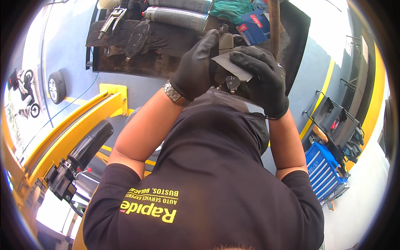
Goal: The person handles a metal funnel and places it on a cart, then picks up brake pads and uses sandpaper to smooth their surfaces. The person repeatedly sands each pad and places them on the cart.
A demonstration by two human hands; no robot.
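A grey sheet of sandpaper [233,64], slightly bent, is gripped by my right hand [266,77] in a black glove, with the fingers laid over its upper face. Close against the sheet's left edge is my left hand [192,68], also gloved, its thumb pointing up and its fingers curled. What lies in that palm is dark and mostly hidden. Just beyond the sheet, between my hands, a greyish brake pad [226,43] shows. Another brake pad [233,83] is partly visible below the sheet. Farther left on the worn bench [166,37] rests a dark brake pad [138,39].
Silver spray cans [175,17], a metal grease gun [112,21], a green cloth [231,10] and a blue box [254,27] lie on the bench. A brown upright rod [274,31] stands near my right hand. A yellow lift [71,137] is left; a blue tool chest [323,171] right.
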